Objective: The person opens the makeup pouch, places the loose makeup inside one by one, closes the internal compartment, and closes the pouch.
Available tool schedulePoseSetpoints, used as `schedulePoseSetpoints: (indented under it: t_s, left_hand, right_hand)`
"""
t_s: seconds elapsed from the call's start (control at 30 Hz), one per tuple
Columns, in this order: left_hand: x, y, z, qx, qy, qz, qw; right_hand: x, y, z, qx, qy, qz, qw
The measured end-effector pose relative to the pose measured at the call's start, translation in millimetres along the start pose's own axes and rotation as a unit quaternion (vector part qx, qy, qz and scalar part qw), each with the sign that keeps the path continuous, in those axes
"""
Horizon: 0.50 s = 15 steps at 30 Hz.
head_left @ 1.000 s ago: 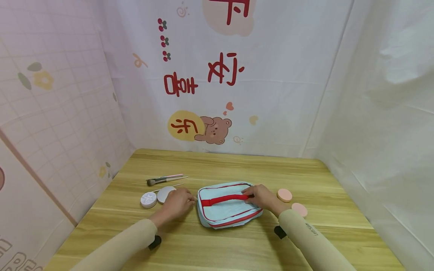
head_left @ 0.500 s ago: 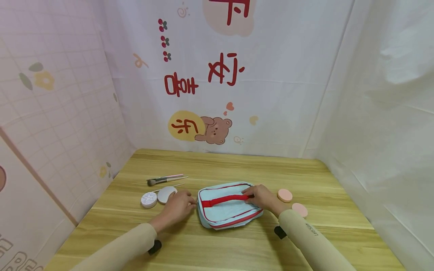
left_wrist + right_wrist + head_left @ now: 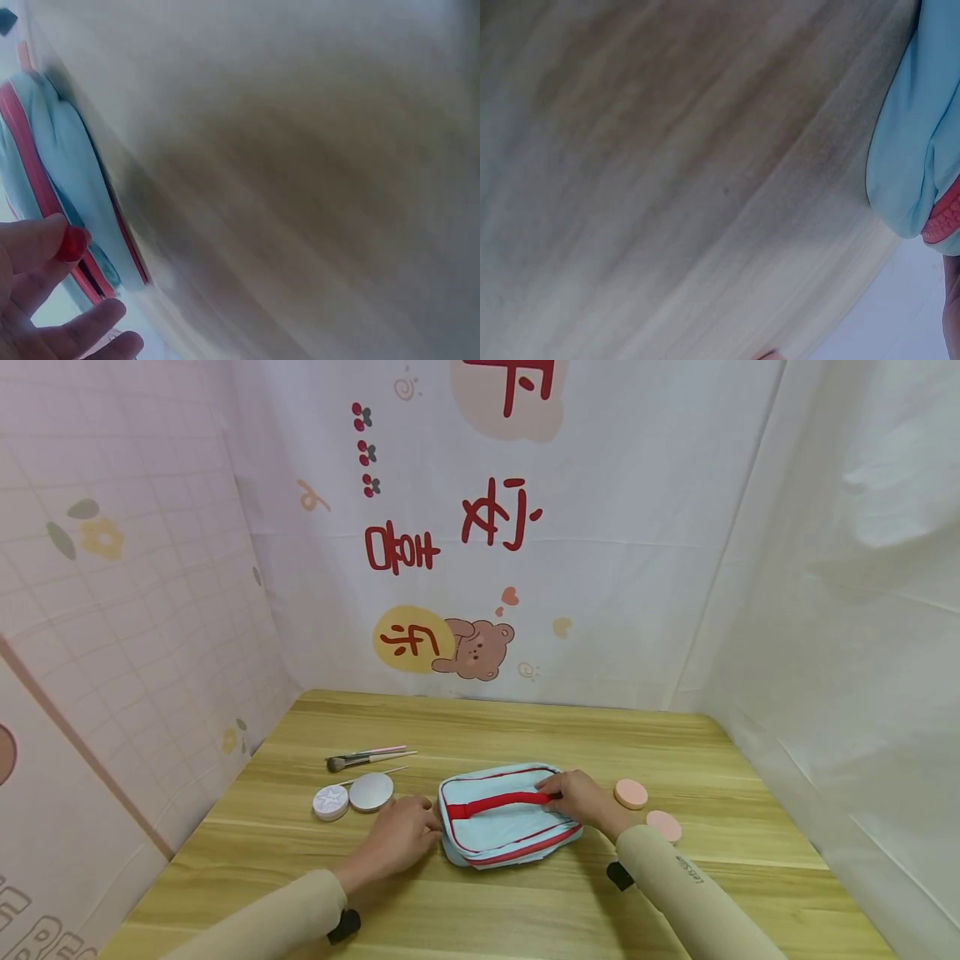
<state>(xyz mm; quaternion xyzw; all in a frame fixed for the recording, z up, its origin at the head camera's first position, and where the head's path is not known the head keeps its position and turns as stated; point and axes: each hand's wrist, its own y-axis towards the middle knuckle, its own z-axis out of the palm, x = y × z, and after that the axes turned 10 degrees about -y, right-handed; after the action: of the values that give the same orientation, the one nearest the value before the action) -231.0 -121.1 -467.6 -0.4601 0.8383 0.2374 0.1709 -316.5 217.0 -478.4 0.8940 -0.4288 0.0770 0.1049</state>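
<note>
A light blue makeup bag (image 3: 498, 827) with red piping lies on the table, its red handle (image 3: 498, 801) on top. My right hand (image 3: 583, 799) grips the handle near its right end. At the bag's left side is my left hand (image 3: 405, 833). In the left wrist view, the thumb and forefinger of the left hand (image 3: 34, 262) pinch together at the red zipper (image 3: 34, 161), on its pull, which the fingertips mostly hide. A dark gap shows in the zipper just beyond them. In the right wrist view only the blue end of the bag (image 3: 907, 150) shows.
Left of the bag lie a round silver-white case (image 3: 371, 792), a star-patterned round case (image 3: 330, 802) and several makeup brushes (image 3: 367, 760). Two round peach-pink pieces (image 3: 631, 793) lie to the right, one partly behind the right sleeve. Printed cloth (image 3: 480, 568) hangs behind the table.
My left hand has moved toward me along the bag's left side, uncovering the silver-white case. My right hand stays on the handle, and the bag has barely moved.
</note>
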Motion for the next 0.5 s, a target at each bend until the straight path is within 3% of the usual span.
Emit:
schedulePoseSetpoints:
  t_s: [0.3, 0.5]
  left_hand:
    - [-20.2, -10.8, 4.1, 0.012, -0.003, 0.007, 0.9999]
    - [-18.2, -8.3, 7.4, -0.008, -0.003, -0.010, 0.9999]
  right_hand:
    - [2.0, 0.3, -1.5, 0.000, -0.012, -0.006, 0.9999]
    - [0.4, 1.0, 1.5, -0.011, -0.019, 0.000, 0.9997]
